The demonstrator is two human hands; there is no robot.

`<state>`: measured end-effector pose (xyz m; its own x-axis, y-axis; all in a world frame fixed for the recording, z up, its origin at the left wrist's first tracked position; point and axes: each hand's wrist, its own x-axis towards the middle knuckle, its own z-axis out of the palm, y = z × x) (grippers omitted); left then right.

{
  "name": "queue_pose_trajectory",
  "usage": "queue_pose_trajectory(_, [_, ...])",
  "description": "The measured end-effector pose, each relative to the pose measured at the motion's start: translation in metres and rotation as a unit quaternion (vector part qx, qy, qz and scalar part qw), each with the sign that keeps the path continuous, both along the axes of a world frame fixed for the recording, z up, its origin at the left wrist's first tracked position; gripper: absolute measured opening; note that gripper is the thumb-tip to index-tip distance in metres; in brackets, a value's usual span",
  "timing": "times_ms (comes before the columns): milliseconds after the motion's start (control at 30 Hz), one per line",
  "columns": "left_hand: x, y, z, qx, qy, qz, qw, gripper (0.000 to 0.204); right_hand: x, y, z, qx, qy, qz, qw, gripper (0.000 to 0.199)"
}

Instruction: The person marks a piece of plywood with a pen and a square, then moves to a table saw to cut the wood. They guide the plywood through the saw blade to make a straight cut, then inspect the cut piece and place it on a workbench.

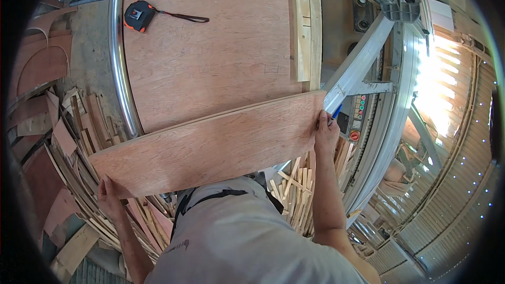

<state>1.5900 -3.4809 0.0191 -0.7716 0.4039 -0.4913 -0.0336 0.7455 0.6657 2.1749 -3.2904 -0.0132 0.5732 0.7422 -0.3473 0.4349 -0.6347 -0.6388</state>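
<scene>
My left grip point(108, 194) pinches the near left corner of the plywood board point(210, 144), thumb on the upper face and the other fingers mostly hidden. My right grip point(327, 134) is closed on its right end, below the far right corner, with a blue pen point(335, 113) jutting out beside the fingers. My left forearm point(131, 239) rises leaning outward; my right forearm point(327, 189) reaches nearly straight up, so the board slants, its left end nearer me.

The far long edge shows a double line; whether that is 1 board or 2 stacked, I cannot tell. The board crosses the near end of the plywood-faced bench point(210, 68), and its near edge hangs just in front of my shirt point(231, 231). Beyond the far edge, the bench is open through the middle.

A black and orange tape measure point(139, 16) lies at the far left, its strap pointing right. A shiny metal tube point(118, 58) bounds the left side; pale wood strips point(302, 34) line the right. Close past my right grip stand a slanting metal arm point(360, 52) and a button panel point(359, 108), crowding that side. Offcuts point(79, 158) pile up at left, and thin sticks point(297, 189) lie below the board's right half.
</scene>
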Motion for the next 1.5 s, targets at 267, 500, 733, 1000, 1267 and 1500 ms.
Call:
queue_pose_trajectory(267, [0.002,0.007,0.004,-0.042,0.028,-0.029,0.998,0.046,0.014,-0.002,-0.006,-0.017,0.015,0.015,1.0,0.032])
queue_pose_trajectory(500, [-0.009,0.017,0.002,0.033,0.065,-0.067,0.995,0.05,0.04,0.041,-0.003,0.045,-0.079,0.155,0.984,0.032])
queue_pose_trajectory(733, [-0.054,0.055,0.002,0.057,0.044,-0.212,0.975,0.041,0.065,0.095,0.012,-0.162,0.127,0.236,0.95,0.032])
queue_pose_trajectory(1000, [-0.089,0.053,-0.011,0.029,0.046,-0.389,0.92,0.022,0.059,0.113,0.02,-0.19,0.043,0.349,0.917,0.031])
queue_pose_trajectory(1267, [-0.095,0.051,-0.034,0.091,0.158,-0.462,0.868,0.028,0.082,0.112,-0.002,-0.203,0.132,0.354,0.903,0.025])
queue_pose_trajectory(1500, [-0.081,0.05,-0.027,0.035,0.176,-0.41,0.894,0.032,0.083,0.123,-0.006,-0.195,0.189,0.302,0.914,0.021])
